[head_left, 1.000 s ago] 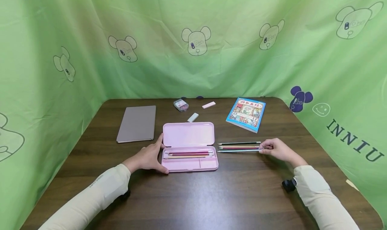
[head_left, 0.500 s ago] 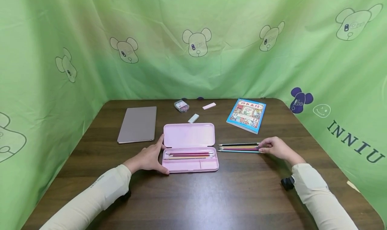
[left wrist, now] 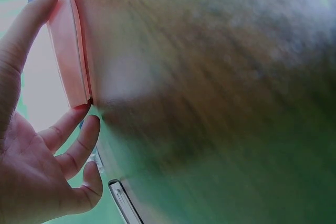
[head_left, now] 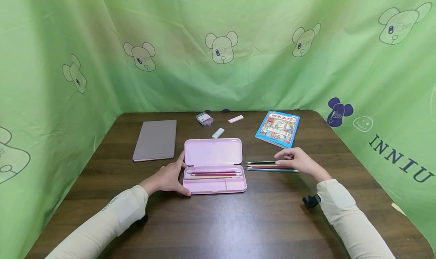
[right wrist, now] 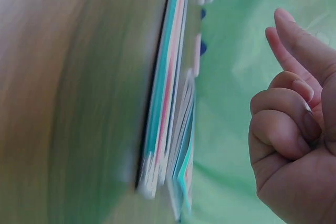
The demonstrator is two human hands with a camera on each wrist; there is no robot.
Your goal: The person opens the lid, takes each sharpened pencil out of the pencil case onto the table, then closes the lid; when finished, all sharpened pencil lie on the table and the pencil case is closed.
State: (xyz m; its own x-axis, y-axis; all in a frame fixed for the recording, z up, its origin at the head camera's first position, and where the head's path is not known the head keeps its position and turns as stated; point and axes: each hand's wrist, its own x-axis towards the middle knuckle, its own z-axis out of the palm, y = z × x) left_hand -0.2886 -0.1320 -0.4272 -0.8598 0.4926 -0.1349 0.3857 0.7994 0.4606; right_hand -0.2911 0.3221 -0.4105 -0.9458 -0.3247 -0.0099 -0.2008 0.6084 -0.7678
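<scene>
An open pink pencil case (head_left: 204,187) lies on the table with several pencils (head_left: 214,174) in its long back compartment. My left hand (head_left: 167,177) spans the case's left end, the thumb resting on its front corner and the index finger along the back near the hinge. Right of the case, several pencils (head_left: 262,169) lie side by side, tips toward it. Above their right part is my right hand (head_left: 299,162), nothing between thumb and index finger. In the right wrist view its other fingers (right wrist: 278,108) are curled, away from the pencil bundle (right wrist: 157,114).
Behind the case are a white eraser (head_left: 218,133), a pink eraser (head_left: 235,119) and a small clear box (head_left: 204,119). A grey notebook (head_left: 155,139) lies at left, a blue picture-covered book (head_left: 278,128) at right. Green curtain (head_left: 221,85) surrounds the table.
My right hand has lifted off the pencils' right ends and moved left over them. The pencils are gathered a little more evenly at those ends. My left hand stays at the case.
</scene>
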